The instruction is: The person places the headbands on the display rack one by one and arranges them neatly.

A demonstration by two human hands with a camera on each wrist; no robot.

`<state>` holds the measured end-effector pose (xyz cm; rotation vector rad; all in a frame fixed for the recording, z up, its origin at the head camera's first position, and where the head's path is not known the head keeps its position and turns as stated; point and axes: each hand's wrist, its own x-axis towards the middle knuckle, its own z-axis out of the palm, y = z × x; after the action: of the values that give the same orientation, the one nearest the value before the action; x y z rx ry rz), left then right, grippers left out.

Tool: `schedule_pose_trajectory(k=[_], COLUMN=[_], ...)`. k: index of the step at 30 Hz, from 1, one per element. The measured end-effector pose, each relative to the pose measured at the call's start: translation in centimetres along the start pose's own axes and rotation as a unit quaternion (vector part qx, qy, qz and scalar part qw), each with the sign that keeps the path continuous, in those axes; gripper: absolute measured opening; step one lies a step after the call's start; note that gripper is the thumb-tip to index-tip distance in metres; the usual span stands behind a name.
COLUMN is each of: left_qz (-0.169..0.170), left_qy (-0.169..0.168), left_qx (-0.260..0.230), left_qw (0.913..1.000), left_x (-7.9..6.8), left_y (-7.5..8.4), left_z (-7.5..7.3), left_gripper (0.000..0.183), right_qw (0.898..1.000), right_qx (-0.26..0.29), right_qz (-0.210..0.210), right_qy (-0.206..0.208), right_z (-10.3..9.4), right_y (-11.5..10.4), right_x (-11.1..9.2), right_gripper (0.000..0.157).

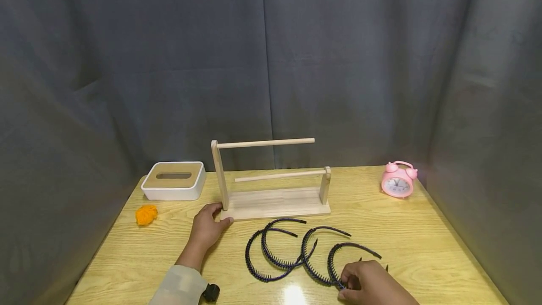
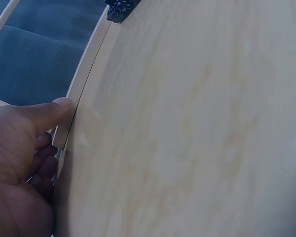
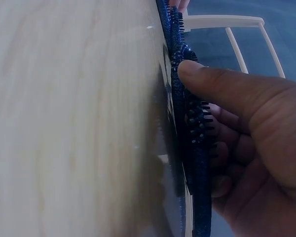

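Note:
A light wooden rack (image 1: 275, 204) with two horizontal bars stands mid-table. My left hand (image 1: 208, 227) holds the front left corner of its base, the thumb along the front edge (image 2: 71, 111) in the left wrist view. Several dark blue toothed headbands lie overlapping in front of the rack, among them a leftmost headband (image 1: 250, 259) and a middle headband (image 1: 304, 253). At the right end of the row, my right hand (image 1: 368, 281) pinches the rightmost headband (image 1: 331, 267) near its toothed curve. The right wrist view shows the thumb on the toothed band (image 3: 200, 163), fingers curled behind it.
Behind the left hand is a white tissue box (image 1: 171, 194) with a wooden lid. An orange yarn ball (image 1: 146, 215) lies near the left edge of the wooden table (image 1: 114, 272). A pink alarm clock (image 1: 398, 182) stands at the back right. Grey curtains (image 1: 271, 60) enclose the table.

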<state>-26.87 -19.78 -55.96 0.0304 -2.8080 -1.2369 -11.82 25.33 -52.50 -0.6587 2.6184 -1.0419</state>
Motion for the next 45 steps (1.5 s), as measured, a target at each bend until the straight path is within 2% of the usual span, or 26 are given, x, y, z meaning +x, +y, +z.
schedule_pose_trajectory(k=[9,13,16,20,26,30,33,36,40,45], left_qz=[0.013,0.017,0.018,0.017,0.018,0.019,0.019,0.019,0.017,0.012], left_qy=[0.005,0.008,0.01,0.012,0.017,0.018,0.019,0.019,0.017,0.014], left_qx=[0.013,0.015,0.011,0.005,0.003,0.0,-0.001,-0.001,-0.001,0.001], left_qw=[0.9998,0.9997,0.9997,0.9998,0.9997,0.9997,0.9997,0.9997,0.9997,0.9998], left_x=[-0.2,-0.1,-0.1,-0.1,-0.1,-0.2,-0.2,-0.2,-0.1,0.0], left_y=[0.0,-0.1,-0.1,-0.2,-0.1,-0.1,0.0,0.0,0.0,-0.3], left_z=[0.0,0.1,0.2,0.3,0.3,0.3,0.3,0.2,0.2,0.3], left_gripper=[0.055,0.054,0.054,0.055,0.055,0.055,0.055,0.055,0.056,0.056], right_qw=[1.0,0.999,0.994,0.982,0.953,0.936,0.932,0.936,0.939,0.929], right_qx=[0.003,-0.002,-0.033,-0.081,-0.112,-0.128,-0.12,-0.092,-0.045,0.016], right_qz=[0.008,0.015,0.026,0.028,0.008,-0.001,0.003,0.014,0.032,0.005], right_qy=[0.01,0.048,0.097,0.171,0.28,0.328,0.343,0.34,0.339,0.369], right_z=[0.0,-0.1,-0.4,-1.4,-3.8,-5.8,-7.5,-9.3,-11.2,-12.6], right_y=[-0.1,-0.3,-0.6,-1.2,-2.2,-2.9,-3.7,-4.6,-5.7,-6.8], right_x=[-0.1,-0.3,-0.6,-1.0,-1.1,-0.7,-0.2,0.3,1.3,3.0], right_gripper=[0.016,0.016,0.016,0.015,0.021,0.018,0.014,0.007,0.015,0.017])
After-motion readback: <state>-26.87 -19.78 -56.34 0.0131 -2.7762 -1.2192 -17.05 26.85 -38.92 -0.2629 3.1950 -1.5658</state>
